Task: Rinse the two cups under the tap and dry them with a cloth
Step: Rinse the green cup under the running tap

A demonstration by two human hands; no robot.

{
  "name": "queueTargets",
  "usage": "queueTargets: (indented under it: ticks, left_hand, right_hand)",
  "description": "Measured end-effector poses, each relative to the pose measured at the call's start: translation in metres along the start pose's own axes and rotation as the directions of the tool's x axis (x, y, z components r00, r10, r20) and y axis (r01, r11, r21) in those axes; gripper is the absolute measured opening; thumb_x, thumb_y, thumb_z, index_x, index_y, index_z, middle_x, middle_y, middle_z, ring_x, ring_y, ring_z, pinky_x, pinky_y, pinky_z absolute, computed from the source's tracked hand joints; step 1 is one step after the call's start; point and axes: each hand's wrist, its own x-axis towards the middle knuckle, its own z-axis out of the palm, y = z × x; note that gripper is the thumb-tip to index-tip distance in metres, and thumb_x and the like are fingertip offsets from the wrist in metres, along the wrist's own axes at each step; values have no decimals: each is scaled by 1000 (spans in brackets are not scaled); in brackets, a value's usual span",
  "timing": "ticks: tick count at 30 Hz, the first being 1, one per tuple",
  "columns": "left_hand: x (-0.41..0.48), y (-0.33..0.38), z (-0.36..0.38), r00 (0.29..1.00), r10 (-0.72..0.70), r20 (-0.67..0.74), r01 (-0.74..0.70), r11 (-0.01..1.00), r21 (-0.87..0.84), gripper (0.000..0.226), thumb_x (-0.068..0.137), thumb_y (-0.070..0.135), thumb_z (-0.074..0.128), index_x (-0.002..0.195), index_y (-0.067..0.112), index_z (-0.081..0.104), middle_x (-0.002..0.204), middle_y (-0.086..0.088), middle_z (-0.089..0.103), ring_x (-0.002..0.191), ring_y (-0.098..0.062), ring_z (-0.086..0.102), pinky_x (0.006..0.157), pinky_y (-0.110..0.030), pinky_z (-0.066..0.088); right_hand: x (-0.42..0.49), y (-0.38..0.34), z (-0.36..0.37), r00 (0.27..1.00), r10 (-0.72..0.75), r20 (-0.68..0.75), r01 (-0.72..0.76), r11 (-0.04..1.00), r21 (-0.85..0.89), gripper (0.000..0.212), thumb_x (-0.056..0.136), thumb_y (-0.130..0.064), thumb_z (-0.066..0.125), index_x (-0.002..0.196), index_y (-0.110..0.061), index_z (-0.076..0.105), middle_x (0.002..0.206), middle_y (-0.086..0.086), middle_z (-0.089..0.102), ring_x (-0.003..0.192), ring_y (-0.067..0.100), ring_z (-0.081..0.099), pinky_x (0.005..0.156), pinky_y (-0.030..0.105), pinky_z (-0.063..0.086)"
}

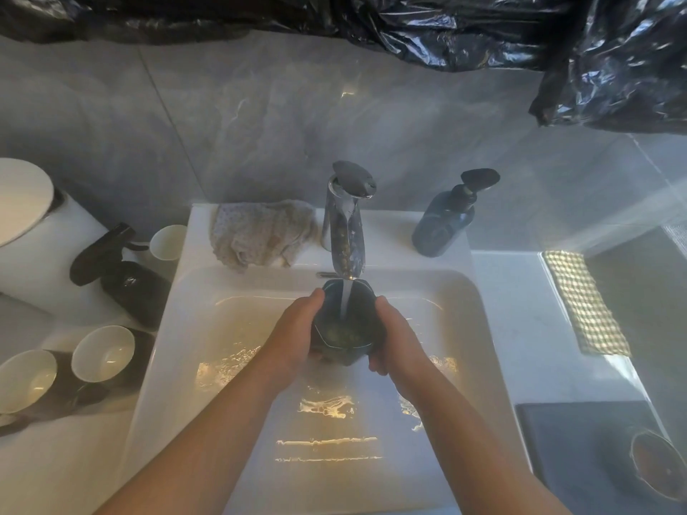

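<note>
While water [345, 301] falls from the tap [344, 232] into it, the cup [344, 328] is held mouth up over the sink [494, 347], just under the spout. It is dark, and the water pooled in its bottom looks greenish. The left hand [297, 330] wraps its left side and the right hand [392, 338] its right. The fingers of both curl round the wall, so the cup is clamped between them above the basin.

On the sink's back ledge, just left of the tap, lies the cloth [260, 234], crumpled, pale and dotted, well apart from the hands. A dark pump bottle [446, 221] stands on the ledge right of the tap.

Left of the sink is a black spray bottle [119, 273], with a small white cup [167, 241] behind it. Nearer, a mug [102, 353] and a second mug [28, 377], dark outside and pale inside, sit side by side.

Right of the sink lies a checked towel [583, 302]. Nearer is a dark mat [580, 436] bearing a dark round vessel [656, 466] too blurred to name.
</note>
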Motion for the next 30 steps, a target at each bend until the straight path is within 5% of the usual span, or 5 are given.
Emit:
queueTargets:
  ticks: [5, 8, 12, 18, 30]
  left_hand:
    - [-1, -1, -3, 1000, -12, -2, 12, 998, -65, 46, 101, 47, 37, 106, 20, 75, 108, -10, 77, 105, -33, 71, 96, -62, 53]
    - [-2, -1, -1, 999, -9, -38, 5, 994, -107, 50, 87, 54, 42, 105, 21, 75, 109, -10, 76, 107, -35, 68, 95, -65, 52]
    - [3, -3, -3, 997, 16, -74, -24, 994, -109, 63, 71, 68, 50, 105, 20, 74, 111, -10, 75, 108, -35, 68, 94, -67, 51]
    - [3, 3, -2, 995, 13, -97, -24, 993, -113, 58, 75, 61, 50, 107, 18, 73, 110, -11, 75, 104, -35, 70, 93, -67, 52]
    - [6, 9, -1, 993, 38, -109, -54, 988, -146, 53, 77, 55, 50, 105, 17, 74, 112, -12, 75, 108, -37, 68, 97, -65, 50]
  right_hand:
    - [0, -2, 0, 1000, -1, 31, 1, 1000, -12, 62, 100, -56, 24, 111, -5, 57, 71, 4, 57, 50, 11, 52, 45, 18, 44]
    - [1, -11, -3, 989, -121, -81, 110, 985, -135, 43, 100, -50, 34, 106, -16, 60, 93, -5, 64, 86, 18, 64, 67, 29, 54]
    - [-3, -56, -18, 800, -503, -327, 397, 852, -340, 45, 92, -42, 47, 129, -18, 59, 120, -9, 59, 104, 10, 56, 78, 0, 37]
    - [13, -119, -18, 549, -835, -38, 697, 483, -530, 49, 94, -34, 50, 138, -14, 57, 145, 0, 54, 136, 16, 49, 113, 36, 41]
    - [19, -128, -12, 475, -880, -4, 699, 381, -606, 28, 95, -13, 57, 118, -7, 72, 128, 7, 69, 129, 19, 57, 108, 17, 36]
